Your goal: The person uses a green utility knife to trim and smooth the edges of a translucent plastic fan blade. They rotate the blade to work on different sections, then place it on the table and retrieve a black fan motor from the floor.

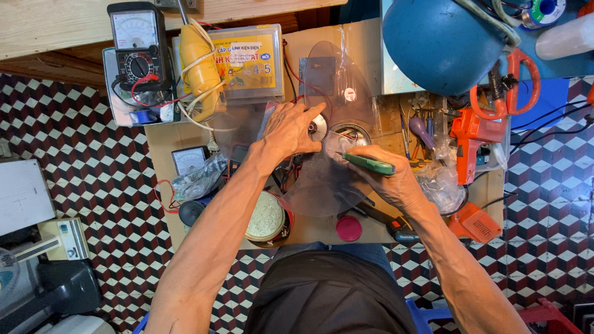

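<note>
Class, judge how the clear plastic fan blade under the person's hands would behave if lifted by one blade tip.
The clear fan blade looks thin and see-through, so probably light and somewhat bendy. Its broad, smooth lobes may slip from fingers. The left hand presses its hub, hinting it shifts easily.

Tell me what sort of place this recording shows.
Probably a small electrical repair bench set low over a tiled floor: an analog multimeter, an orange glue gun, and a clear fan blade under the left hand.

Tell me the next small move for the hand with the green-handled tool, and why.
Probably bring the tool's tip onto the fan hub. The left hand already steadies the clear fan blade at the hub, while the right hand grips the green-handled tool pointing that way, its tip not clearly visible.
</note>
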